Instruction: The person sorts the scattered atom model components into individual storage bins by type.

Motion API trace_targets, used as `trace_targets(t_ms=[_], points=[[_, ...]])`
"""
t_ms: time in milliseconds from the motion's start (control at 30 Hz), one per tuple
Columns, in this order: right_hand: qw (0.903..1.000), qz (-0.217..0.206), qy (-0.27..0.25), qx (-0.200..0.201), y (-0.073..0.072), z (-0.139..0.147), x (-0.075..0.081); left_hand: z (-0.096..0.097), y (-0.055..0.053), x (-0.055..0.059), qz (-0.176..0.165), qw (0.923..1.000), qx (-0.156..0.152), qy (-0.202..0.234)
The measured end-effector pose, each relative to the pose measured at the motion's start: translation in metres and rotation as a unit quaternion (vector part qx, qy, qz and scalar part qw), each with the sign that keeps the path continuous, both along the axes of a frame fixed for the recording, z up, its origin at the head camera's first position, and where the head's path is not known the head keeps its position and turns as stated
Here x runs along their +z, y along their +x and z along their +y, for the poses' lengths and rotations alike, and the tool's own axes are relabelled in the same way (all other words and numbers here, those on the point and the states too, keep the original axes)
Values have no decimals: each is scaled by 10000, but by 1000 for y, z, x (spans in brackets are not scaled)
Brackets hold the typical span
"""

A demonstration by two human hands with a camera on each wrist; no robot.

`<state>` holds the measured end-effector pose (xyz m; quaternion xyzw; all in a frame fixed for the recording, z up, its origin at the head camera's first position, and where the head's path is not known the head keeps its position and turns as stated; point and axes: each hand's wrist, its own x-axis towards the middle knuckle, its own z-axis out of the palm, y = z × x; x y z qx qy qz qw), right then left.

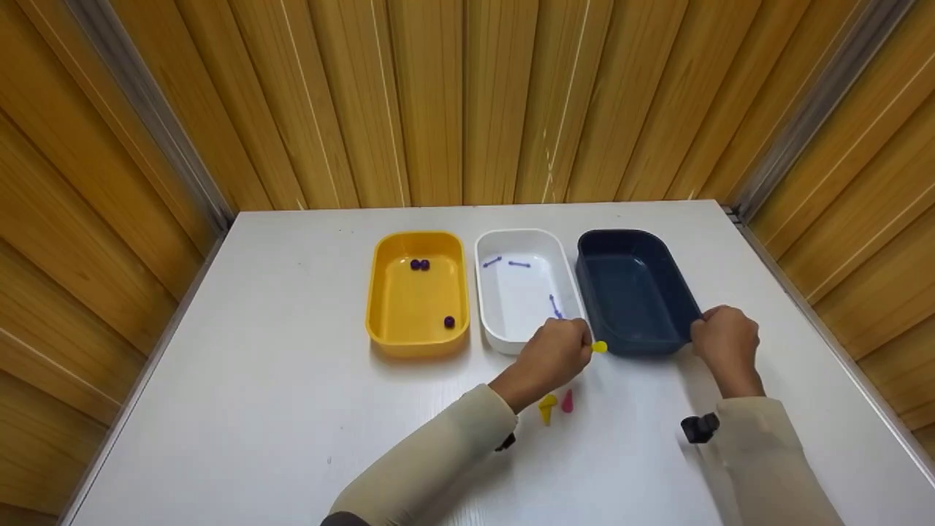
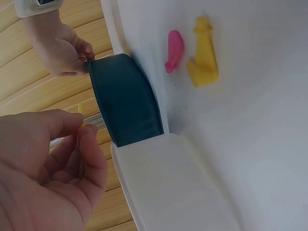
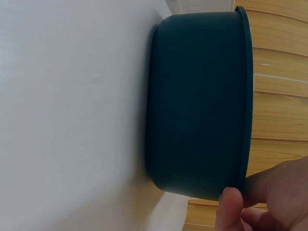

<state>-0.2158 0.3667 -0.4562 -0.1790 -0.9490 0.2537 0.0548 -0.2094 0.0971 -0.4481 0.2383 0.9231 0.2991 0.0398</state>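
Note:
Between thumb and finger, my left hand (image 1: pixel 553 356) pinches a small yellow piece (image 1: pixel 600 347), held up by the near left corner of a dark blue tray (image 1: pixel 634 288). Most of that piece is hidden by the fingers. My right hand (image 1: pixel 727 342) grips the tray's rim at its near right corner, thumb on the outside in the right wrist view. Nothing shows inside the dark blue tray. On the table below the left hand lie a yellow cone-like piece (image 1: pixel 547 408) and a smaller pink piece (image 1: pixel 567 401), side by side.
Left of the dark blue tray stands a white tray (image 1: pixel 511 307) with several thin purple sticks (image 1: pixel 519 264). Further left, a yellow tray (image 1: pixel 413 307) holds dark purple beads (image 1: pixel 449 321). Wood-patterned panels (image 1: pixel 497 102) enclose the white table (image 1: pixel 292 380) at the back and sides.

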Motion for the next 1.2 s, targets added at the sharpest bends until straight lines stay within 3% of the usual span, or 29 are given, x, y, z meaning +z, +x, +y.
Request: trace_targets(t_ms=[100, 633, 800, 1033, 1200], points=[[10000, -16, -43, 11, 0, 1, -1, 3, -1, 0, 102, 9999, 64, -122], [9997, -153, -147, -102, 0, 2, 0, 13, -7, -1, -468, 9989, -2, 41], [9998, -91, -136, -95, 1, 3, 0, 17, -9, 1, -570, 9983, 84, 96], [9997, 14, -193, -118, 2, 1, -2, 22, -12, 0, -421, 9986, 289, 118], [9998, 23, -123, -135, 1, 1, -2, 24, -14, -1, -600, 9971, 382, 256]])
